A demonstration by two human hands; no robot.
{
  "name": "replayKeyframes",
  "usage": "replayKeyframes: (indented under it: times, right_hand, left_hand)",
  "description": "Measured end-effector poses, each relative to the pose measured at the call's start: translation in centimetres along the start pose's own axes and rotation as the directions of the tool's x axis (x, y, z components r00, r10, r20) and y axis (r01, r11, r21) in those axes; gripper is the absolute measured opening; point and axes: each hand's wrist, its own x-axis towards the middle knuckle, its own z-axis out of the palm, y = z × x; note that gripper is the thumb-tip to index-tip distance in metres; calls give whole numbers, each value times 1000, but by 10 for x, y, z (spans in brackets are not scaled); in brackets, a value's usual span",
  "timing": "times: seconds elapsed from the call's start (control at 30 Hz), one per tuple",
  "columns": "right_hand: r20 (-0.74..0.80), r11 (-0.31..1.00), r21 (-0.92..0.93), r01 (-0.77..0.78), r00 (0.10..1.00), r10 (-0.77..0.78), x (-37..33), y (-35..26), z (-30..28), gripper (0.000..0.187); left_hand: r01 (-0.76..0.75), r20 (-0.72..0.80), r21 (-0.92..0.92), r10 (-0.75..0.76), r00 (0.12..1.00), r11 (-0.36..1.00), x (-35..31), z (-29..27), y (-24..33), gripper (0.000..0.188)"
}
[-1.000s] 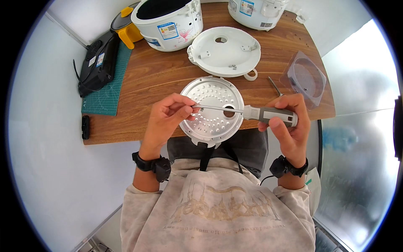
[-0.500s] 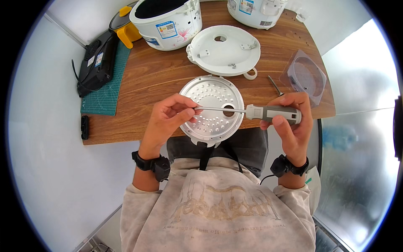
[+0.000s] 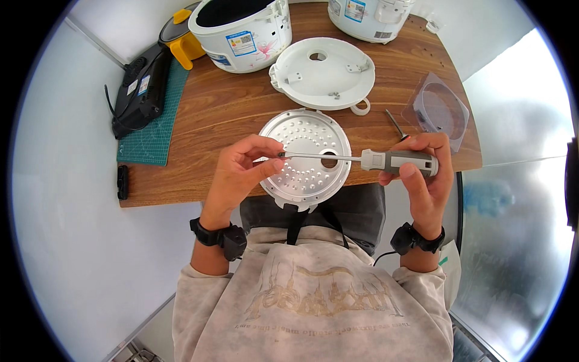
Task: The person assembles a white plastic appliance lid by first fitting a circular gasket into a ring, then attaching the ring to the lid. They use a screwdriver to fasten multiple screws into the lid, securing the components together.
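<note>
My right hand point(image 3: 427, 175) is wrapped round the grey handle of a screwdriver point(image 3: 373, 160), held level with its shaft pointing left. At the shaft's tip, my left hand point(image 3: 244, 166) pinches a small dark screw-like piece point(image 3: 281, 155) between thumb and forefinger. Under the shaft lies a round silver metal plate point(image 3: 304, 130) with raised dimples and a hole right of its middle. It overhangs the table's front edge. Beyond it rests a white round lid point(image 3: 329, 75) with several small metal bits on it.
Two white cooker bodies point(image 3: 244, 45) point(image 3: 368, 21) stand at the back of the wooden table point(image 3: 211, 120). To the right are a second screwdriver point(image 3: 395, 123) and a clear plastic tray point(image 3: 446, 108). A black case point(image 3: 145, 90) lies on a green mat point(image 3: 148, 142) at left.
The screwdriver and my right hand have shifted slightly to the right. The dark piece at the tip now shows between my left fingertips.
</note>
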Motion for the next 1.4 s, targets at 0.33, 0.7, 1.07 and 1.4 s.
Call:
replayKeyframes:
  times: [0.33,0.7,1.07,1.4]
  right_hand:
    - [29,1000,3,12,1000,-12,1,1,1,29]
    - [-20,998,-57,-29,999,28,2,-2,4,28]
    - [-70,974,-224,19,997,-36,16,-18,-5,37]
    - [13,951,-281,129,991,-131,51,-27,20,40]
  left_hand:
    - [16,-25,20,-15,1000,1000,0,-2,-4,22]
    - [6,-64,42,-3,998,999,1,3,-2,21]
    - [-394,295,821,284,912,413,-17,18,-15,36]
    - [-350,284,855,220,933,384,-37,25,-52,24]
